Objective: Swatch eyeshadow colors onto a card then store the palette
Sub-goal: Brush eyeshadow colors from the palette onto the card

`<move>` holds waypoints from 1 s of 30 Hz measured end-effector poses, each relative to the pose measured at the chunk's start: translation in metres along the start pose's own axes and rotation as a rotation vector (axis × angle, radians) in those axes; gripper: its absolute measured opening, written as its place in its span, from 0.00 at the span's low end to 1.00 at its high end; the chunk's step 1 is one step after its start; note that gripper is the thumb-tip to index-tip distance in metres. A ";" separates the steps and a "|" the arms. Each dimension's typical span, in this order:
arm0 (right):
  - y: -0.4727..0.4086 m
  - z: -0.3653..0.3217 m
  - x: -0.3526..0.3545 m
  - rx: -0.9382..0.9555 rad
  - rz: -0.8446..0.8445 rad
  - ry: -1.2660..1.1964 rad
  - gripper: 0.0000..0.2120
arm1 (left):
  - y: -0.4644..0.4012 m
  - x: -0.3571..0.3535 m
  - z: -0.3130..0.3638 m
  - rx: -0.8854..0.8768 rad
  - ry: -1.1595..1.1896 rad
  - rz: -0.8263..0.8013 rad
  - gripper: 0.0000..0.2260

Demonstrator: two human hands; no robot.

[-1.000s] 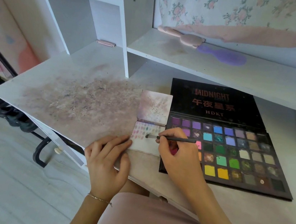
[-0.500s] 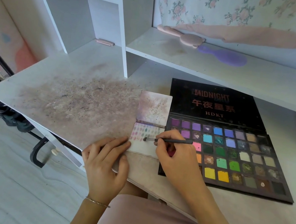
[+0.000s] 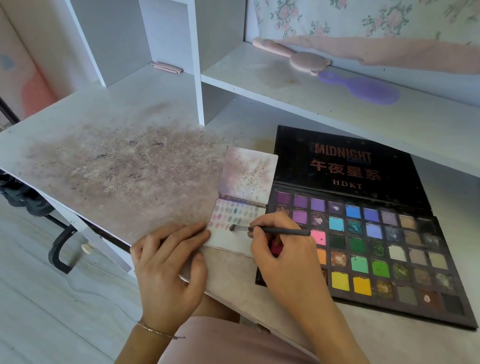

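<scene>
White and smudged with powder stains, the desk (image 3: pixel 106 164) carries an open eyeshadow palette (image 3: pixel 376 248) near its front edge, lid laid back flat. Just left of the palette lies the swatch card (image 3: pixel 234 227), rows of small colour dabs across its upper part. The left hand (image 3: pixel 173 261) presses its fingertips, held together, on the card's lower left corner. The right hand (image 3: pixel 283 258) pinches a thin dark brush (image 3: pixel 269 231), whose tip touches the card
</scene>
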State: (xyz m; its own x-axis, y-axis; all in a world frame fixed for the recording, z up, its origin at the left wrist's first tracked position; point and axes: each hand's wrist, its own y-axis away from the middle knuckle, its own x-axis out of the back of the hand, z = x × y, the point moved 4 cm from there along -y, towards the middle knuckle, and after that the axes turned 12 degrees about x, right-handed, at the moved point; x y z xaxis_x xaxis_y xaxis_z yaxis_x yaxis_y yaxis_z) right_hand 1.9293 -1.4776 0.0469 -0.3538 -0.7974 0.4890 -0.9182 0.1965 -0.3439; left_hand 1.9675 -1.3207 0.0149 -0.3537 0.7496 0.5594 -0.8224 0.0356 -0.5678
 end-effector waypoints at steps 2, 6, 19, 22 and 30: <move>0.000 0.000 0.000 0.003 0.004 0.005 0.03 | 0.000 0.000 0.000 -0.001 0.001 0.001 0.13; 0.000 0.001 -0.001 0.008 -0.015 -0.008 0.03 | 0.000 0.000 0.000 0.005 0.002 0.006 0.13; 0.003 -0.008 0.016 0.124 0.336 -0.183 0.11 | -0.002 0.004 0.009 0.114 -0.067 -0.067 0.13; 0.007 -0.011 0.022 0.160 0.368 -0.186 0.12 | -0.005 0.004 0.013 0.180 -0.125 -0.115 0.15; 0.037 -0.002 0.058 0.078 0.450 -0.143 0.10 | -0.006 -0.001 0.019 0.277 -0.198 -0.156 0.16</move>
State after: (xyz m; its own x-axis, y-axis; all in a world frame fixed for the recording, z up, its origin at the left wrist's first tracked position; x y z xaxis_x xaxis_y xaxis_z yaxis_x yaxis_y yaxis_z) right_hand 1.8751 -1.5156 0.0638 -0.6801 -0.7145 0.1641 -0.6614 0.5014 -0.5579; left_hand 1.9642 -1.3341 0.0291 -0.2714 0.6063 0.7475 -0.9530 -0.0607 -0.2968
